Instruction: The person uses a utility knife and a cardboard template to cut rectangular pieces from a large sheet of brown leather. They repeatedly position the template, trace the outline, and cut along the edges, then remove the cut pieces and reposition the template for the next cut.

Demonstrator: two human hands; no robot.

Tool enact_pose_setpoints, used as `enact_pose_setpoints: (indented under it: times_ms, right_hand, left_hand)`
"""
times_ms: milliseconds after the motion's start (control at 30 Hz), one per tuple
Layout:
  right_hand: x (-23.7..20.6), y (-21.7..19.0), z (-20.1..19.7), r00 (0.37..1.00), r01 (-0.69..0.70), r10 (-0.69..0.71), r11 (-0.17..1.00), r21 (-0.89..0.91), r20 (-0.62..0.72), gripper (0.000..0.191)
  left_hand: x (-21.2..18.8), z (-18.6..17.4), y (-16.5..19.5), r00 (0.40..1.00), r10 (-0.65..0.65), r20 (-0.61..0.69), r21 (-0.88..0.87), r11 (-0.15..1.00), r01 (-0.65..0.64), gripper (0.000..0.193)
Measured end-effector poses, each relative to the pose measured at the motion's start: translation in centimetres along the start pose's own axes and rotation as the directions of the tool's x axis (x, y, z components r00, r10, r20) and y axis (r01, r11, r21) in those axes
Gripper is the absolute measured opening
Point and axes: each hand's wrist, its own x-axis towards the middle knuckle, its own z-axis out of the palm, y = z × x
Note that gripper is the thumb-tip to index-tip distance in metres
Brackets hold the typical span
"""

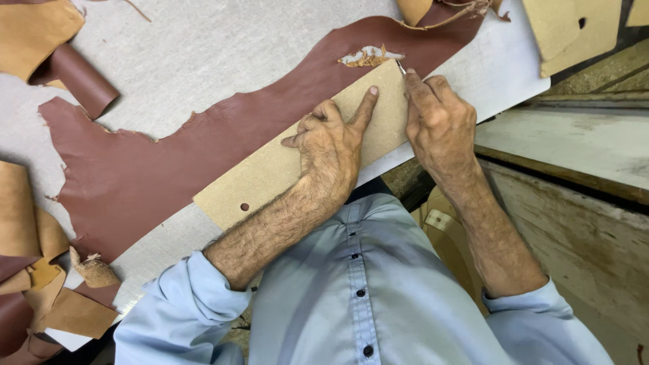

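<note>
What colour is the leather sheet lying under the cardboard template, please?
The leather sheet is reddish brown, a maroon tone; the head view shows it plainly, beneath the tan cardboard template.

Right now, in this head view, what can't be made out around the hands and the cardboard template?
- Blade tool: only a thin tip shows; the right hand hides the rest.
- Cardboard template: its middle lies under the left hand.
- Brown leather hide: the part beneath the template is covered.
- Leather scraps: cut off by the left edge.
</note>
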Motion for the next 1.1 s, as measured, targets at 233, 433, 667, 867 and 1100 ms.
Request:
enact_pose_setpoints:
  times_ms: [233, 433, 667, 867, 1100]
  right_hand:
    - [-11.5, -0.2, -4.9, 0.986, -0.126, 0.131, 0.99, -0.058, 0.107, 0.025]
    - [-13.5, -1.1, -7.1, 0.87, -0.366, 0.46, 0.844, 0.392, -0.179, 0.022]
    - [-13.5, -6.2, -4.5, 0.925, -0.34, 0.379, 0.843, 0.417, -0.012, 0.023]
    - [-11.1, -17.9, 0.7, 0.998, -0.06, 0.069, 0.894, 0.445, -0.003, 0.026]
    - [-7.8, -29.8, 6.9, 0.994, 0.068, -0.099, 0.874, 0.482, 0.039, 0.026]
  left_hand:
    - [-0.1, 0.0, -0.1, 0.998, 0.003, -0.064, -0.007, 1.0, -0.003, 0.1]
    - [0.2, -0.6, -0.7, 0.999, 0.03, -0.011, -0.068, 0.997, -0.031, 0.098]
    - [-2.9, 4.6, -8.5, 0.899, 0.267, -0.347, -0.114, 0.94, -0.322, 0.067]
    - [-4.1, 8.1, -15.2, 0.921, 0.281, -0.27, -0.049, 0.951, -0.305, 0.068]
    - [-2.1, 8.6, -15.3, 0.902, 0.361, -0.237, 0.062, 0.932, -0.357, 0.066]
